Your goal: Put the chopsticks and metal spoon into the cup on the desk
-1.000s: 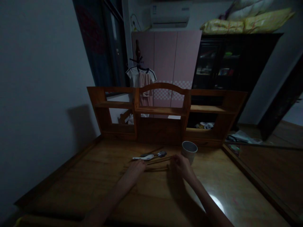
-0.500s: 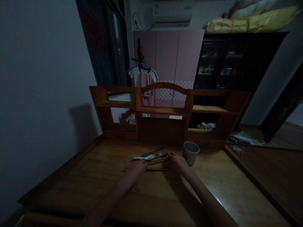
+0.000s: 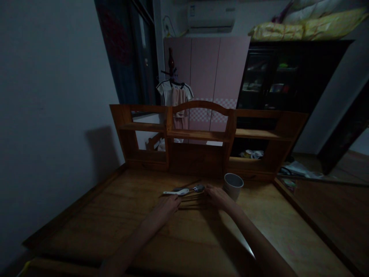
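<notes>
Several thin brown chopsticks [image 3: 191, 208] lie side by side on the wooden desk, spanning the gap between my hands. My left hand [image 3: 169, 204] is closed at their left ends, with the fingertips partly hidden. At the right ends, my right hand [image 3: 216, 197] has its fingers drawn together around the sticks. A white spoon [image 3: 176, 192] rests just beyond my left fingers. Next to it is a dark-handled metal utensil [image 3: 198, 188], whose kind I cannot make out. A grey cup [image 3: 233, 184] stands upright just beyond my right hand, which partly covers it.
A wooden shelf unit [image 3: 198, 134] runs along the back of the desk [image 3: 121, 219]. The wall [image 3: 57, 115] borders the left side. A raised edge [image 3: 311, 227] runs down the right. Bags and cloth lie past the right side.
My right hand has shifted slightly, and the chopsticks between the hands sit a little differently. The spoon, the metal utensil and the cup stay in place.
</notes>
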Tool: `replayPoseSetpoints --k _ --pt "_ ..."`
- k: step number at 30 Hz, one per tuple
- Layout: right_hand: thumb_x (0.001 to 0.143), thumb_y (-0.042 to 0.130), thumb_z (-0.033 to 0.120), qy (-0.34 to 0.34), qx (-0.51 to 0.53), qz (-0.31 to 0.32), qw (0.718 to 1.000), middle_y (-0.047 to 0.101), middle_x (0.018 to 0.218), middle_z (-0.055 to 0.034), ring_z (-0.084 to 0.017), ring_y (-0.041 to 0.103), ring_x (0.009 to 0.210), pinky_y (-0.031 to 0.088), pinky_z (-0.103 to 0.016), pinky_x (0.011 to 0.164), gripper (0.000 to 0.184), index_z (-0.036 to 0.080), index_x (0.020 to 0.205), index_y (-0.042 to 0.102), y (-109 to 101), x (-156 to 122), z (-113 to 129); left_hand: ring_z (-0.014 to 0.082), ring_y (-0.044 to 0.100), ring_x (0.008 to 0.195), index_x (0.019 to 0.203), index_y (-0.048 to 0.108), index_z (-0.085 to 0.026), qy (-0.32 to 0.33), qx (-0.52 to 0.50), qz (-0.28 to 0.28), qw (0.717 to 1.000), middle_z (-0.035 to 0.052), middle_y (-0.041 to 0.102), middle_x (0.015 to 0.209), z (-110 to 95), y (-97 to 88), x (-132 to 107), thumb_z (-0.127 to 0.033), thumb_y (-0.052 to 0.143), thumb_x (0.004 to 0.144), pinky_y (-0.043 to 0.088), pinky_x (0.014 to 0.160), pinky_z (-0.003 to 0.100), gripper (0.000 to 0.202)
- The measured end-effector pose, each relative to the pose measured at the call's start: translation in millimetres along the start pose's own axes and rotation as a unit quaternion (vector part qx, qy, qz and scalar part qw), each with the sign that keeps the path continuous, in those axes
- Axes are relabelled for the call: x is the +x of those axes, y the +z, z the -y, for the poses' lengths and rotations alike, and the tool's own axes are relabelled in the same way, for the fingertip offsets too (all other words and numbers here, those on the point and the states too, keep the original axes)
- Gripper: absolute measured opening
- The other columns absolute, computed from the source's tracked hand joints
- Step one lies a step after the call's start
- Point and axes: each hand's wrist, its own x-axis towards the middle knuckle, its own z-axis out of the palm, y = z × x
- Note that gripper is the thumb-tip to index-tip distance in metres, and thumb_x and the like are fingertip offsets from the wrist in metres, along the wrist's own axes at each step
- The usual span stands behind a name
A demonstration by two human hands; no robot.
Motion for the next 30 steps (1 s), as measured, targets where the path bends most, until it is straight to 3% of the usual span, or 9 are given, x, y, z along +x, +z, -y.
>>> replayPoseSetpoints --k 4,9,12,15,18,20,22,25,30 --pt "0.074 0.047 0.012 0.003 -0.008 0.005 1.000 0.056 0.095 -0.0027 -0.015 0.056 0.077 0.028 -0.026 0.059 0.016 0.017 0.086 0.057 -1.6 2.4 1.8 0.0188 0.053 0.090 0.094 0.054 -0.019 0.019 0.005 -0.032 0.999 0.0015 0.054 0.103 0.9 3.3 -2.3 -0.018 0.048 0.086 0.038 0.076 0.031 0.010" --pt "0.073 0.049 0.010 0.003 -0.033 0.011 0.999 0.061 0.090 -0.0094 -0.021 0.057 0.072 0.022 -0.029 0.056 0.019 0.012 0.089 0.060 0.9 4.2 7.4 0.0201 0.053 0.091 0.095 0.053 -0.016 0.022 0.015 -0.009 1.000 0.0051 0.055 0.103 1.6 6.9 -3.0 -0.017 0.042 0.086 0.038 0.078 0.032 0.013" --pt "0.075 0.054 0.012 0.004 -0.008 -0.005 1.000 0.061 0.082 -0.0091 -0.022 0.057 0.071 0.023 -0.029 0.056 0.023 0.013 0.098 0.061 -11.2 -0.3 11.4 0.0192 0.053 0.091 0.096 0.053 -0.016 0.013 -0.042 -0.006 0.999 0.0046 0.057 0.101 -1.5 -7.9 -10.8 -0.022 0.045 0.087 0.038 0.079 0.030 0.013" --pt "0.079 0.055 0.014 0.003 0.073 -0.041 0.997 0.061 0.080 -0.0007 -0.013 0.055 0.069 0.031 -0.024 0.056 0.016 0.018 0.093 0.061 -43.8 -8.5 17.4 0.0149 0.054 0.088 0.100 0.055 -0.017 -0.006 -0.165 -0.012 0.986 0.0022 0.058 0.099 -6.1 -36.0 -21.2 -0.029 0.044 0.093 0.040 0.075 0.026 0.018" --pt "0.090 0.053 0.027 -0.001 0.191 -0.099 0.977 0.061 0.086 0.0014 -0.008 0.055 0.071 0.039 -0.018 0.063 0.015 0.020 0.099 0.062 -84.2 -14.2 25.9 0.0132 0.057 0.091 0.111 0.059 -0.019 -0.041 -0.284 -0.075 0.955 0.0019 0.060 0.104 -13.4 -60.6 -24.5 -0.036 0.050 0.091 0.043 0.077 0.023 0.028" --pt "0.089 0.057 0.037 0.008 0.337 -0.152 0.929 0.061 0.087 -0.0019 -0.010 0.056 0.073 0.042 -0.019 0.064 0.025 0.016 0.100 0.063 -105.5 -14.8 32.0 0.0136 0.058 0.088 0.110 0.062 -0.017 -0.085 -0.371 -0.135 0.915 0.0032 0.062 0.103 -22.6 -68.0 -21.6 -0.042 0.054 0.089 0.046 0.079 0.023 0.034" --pt "0.085 0.063 0.039 0.031 0.439 -0.208 0.873 0.061 0.087 -0.0046 -0.011 0.055 0.071 0.043 -0.020 0.061 0.029 0.014 0.099 0.064 -118.6 -13.4 37.8 0.0138 0.059 0.083 0.108 0.064 -0.016 -0.109 -0.452 -0.177 0.868 0.0042 0.063 0.102 -35.3 -67.2 -16.2 -0.045 0.056 0.088 0.048 0.078 0.024 0.036" --pt "0.083 0.065 0.037 0.041 0.506 -0.272 0.818 0.061 0.088 -0.0072 -0.011 0.054 0.065 0.043 -0.021 0.057 0.028 0.012 0.096 0.061 -126.1 -11.8 46.3 0.0159 0.060 0.093 0.105 0.067 -0.016 -0.124 -0.496 -0.215 0.832 0.0053 0.064 0.105 -55.6 -53.9 -5.7 -0.044 0.060 0.085 0.048 0.085 0.025 0.035" --pt "0.086 0.063 0.033 0.005 0.492 -0.271 0.827 0.062 0.085 -0.0066 -0.012 0.056 0.062 0.046 -0.024 0.056 0.024 0.013 0.097 0.059 -128.6 -16.0 63.6 0.0182 0.061 0.097 0.098 0.069 -0.014 -0.097 -0.548 -0.218 0.801 0.0076 0.064 0.104 -79.8 -29.7 13.6 -0.039 0.062 0.084 0.048 0.090 0.028 0.029"
